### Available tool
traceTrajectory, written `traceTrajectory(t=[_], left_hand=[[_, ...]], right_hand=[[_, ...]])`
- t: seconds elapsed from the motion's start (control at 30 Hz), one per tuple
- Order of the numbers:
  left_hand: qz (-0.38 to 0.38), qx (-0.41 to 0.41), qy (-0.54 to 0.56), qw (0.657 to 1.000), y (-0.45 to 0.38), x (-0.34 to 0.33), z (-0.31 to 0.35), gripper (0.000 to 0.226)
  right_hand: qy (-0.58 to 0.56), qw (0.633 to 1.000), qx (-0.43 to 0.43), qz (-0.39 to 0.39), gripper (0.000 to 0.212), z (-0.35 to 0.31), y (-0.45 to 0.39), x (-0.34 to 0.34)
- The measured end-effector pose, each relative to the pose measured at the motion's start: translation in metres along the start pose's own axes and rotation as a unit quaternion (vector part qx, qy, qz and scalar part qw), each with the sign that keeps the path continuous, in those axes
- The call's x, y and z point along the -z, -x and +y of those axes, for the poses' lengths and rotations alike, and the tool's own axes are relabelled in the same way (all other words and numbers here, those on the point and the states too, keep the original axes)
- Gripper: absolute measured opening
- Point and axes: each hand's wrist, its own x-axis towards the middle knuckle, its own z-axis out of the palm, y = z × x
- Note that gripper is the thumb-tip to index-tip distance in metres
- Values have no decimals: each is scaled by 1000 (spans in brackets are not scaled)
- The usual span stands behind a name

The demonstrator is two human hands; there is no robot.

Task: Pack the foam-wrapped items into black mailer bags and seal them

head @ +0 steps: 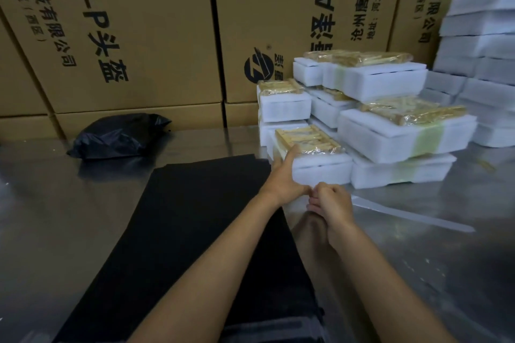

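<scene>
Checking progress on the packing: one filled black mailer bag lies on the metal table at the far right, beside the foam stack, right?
Not quite. The head view shows the filled black mailer bag on the shiny metal table at the far left, apart from the white foam-wrapped stack.

a shiny metal table (69,231) carries flat black mailer bags (195,231), a filled black bag (117,136) and foam-wrapped items (404,142).

On the table (55,231), flat mailer bags (195,231) lie before me. A packed bag (117,138) is behind them on the left, foam packs (390,131) on the right, cartons (139,36) behind all.
</scene>
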Motion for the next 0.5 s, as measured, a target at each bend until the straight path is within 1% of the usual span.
traceTrajectory(t=[0.03, 0.1, 0.17, 0.2, 0.23, 0.27, 0.37, 0.4, 0.47, 0.5], left_hand=[[9, 8, -16, 1000, -3, -7, -1, 106], [58, 12, -45, 997, -8, -17, -5, 99], [107, 1, -67, 992, -11, -22, -8, 88], [120, -3, -65, 991, -12, -23, -9, 84], [131, -6, -54, 990, -13, -23, -10, 81], [143, -7, -40, 989, -12, -24, -12, 78], [177, 3, 20, 984, -10, -20, -12, 73], [186, 6, 48, 981, -8, -17, -11, 72], [205, -3, 105, 973, 0, -10, -8, 70], [210, -10, 131, 969, 6, -7, -6, 69]], right_hand=[[-20, 1000, -1, 0, 24, 4, 1, 5], [-41, 999, -9, -10, 29, 5, 0, 10], [-55, 998, -29, -21, 27, 3, -4, 12], [-62, 997, -41, -22, 22, 2, -6, 12], [-70, 996, -48, -26, 17, 2, -8, 13], [-78, 995, -51, -34, 18, 2, -9, 14], [-97, 991, -58, -69, 43, 0, -7, 14], [-101, 990, -57, -85, 46, -3, -5, 13], [-123, 982, -44, -134, 33, -6, 0, 10], [-136, 976, -30, -164, 30, -8, 3, 9]])
